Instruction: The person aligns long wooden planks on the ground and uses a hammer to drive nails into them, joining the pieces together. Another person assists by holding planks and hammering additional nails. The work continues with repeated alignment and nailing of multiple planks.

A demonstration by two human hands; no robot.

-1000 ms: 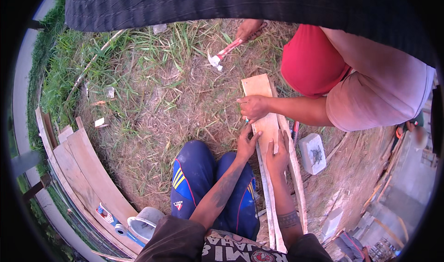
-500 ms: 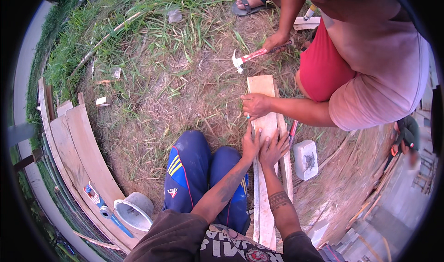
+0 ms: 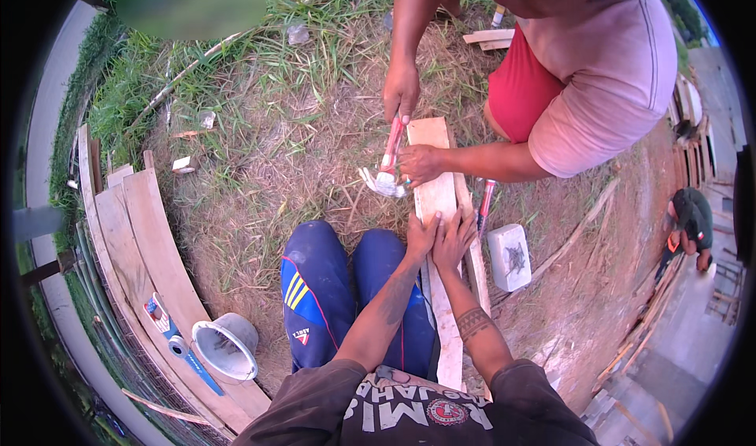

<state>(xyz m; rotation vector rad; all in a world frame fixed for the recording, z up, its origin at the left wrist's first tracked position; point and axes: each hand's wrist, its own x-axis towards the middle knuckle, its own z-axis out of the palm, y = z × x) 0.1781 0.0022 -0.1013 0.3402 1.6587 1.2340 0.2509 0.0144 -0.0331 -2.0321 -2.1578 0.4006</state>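
Observation:
My left hand [image 3: 423,236] and my right hand [image 3: 454,239] lie side by side with fingers stretched over a short pale board [image 3: 435,198], where it meets a longer plank [image 3: 449,340] running back beside my knees. Across from me a co-worker's left hand [image 3: 423,165] rests on the short board, its fingertips at the left edge; whether they pinch anything is too small to tell. That person's right hand [image 3: 402,93] grips a red-handled claw hammer [image 3: 385,180], head low beside the board's left edge.
Right of the boards stand a second red-handled tool [image 3: 487,199] and a white tray [image 3: 498,269] of dark nail-like pieces. At left, a grey bucket [image 3: 250,361] and a blue tool [image 3: 197,371] are on long planks [image 3: 150,233]. Another person [image 3: 693,225] crouches far right.
The co-worker's hammer has swung down and left, from beyond the board to its left edge. Their left hand and my hands remain on the board. The co-worker leans further over.

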